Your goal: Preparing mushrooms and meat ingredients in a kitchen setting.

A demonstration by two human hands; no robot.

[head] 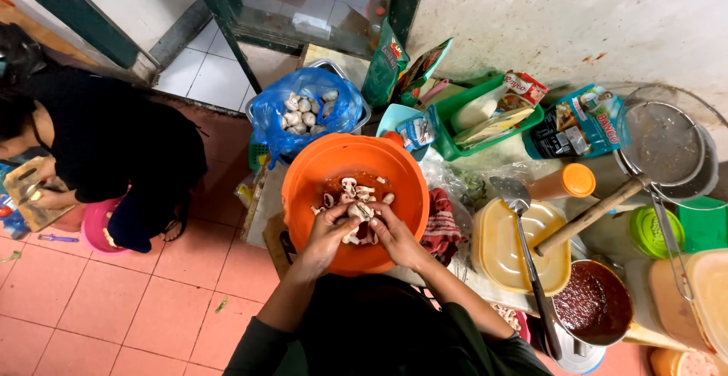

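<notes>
- While both hands meet over the orange basin (303,194), left hand (327,233) and right hand (394,235) pinch a pale mushroom (356,213) between their fingertips, fingers curled narrow around it.
- Sliced mushroom pieces (355,188) lie in the basin at 12 o'clock from the hands, on a reddish wet bottom.
- Blue plastic bag (273,114) of whole mushrooms, at 11 o'clock beyond the basin.
- Red checked cloth (444,228), at 3 o'clock, touching the basin's rim.
- Yellow lidded tub (500,251) farther out at 3 o'clock, a metal spatula (523,232) lying across it.
- Pot of red sauce (593,302) at 4 o'clock.
- Another person in black crouches on the floor at 9 o'clock, well apart.
</notes>
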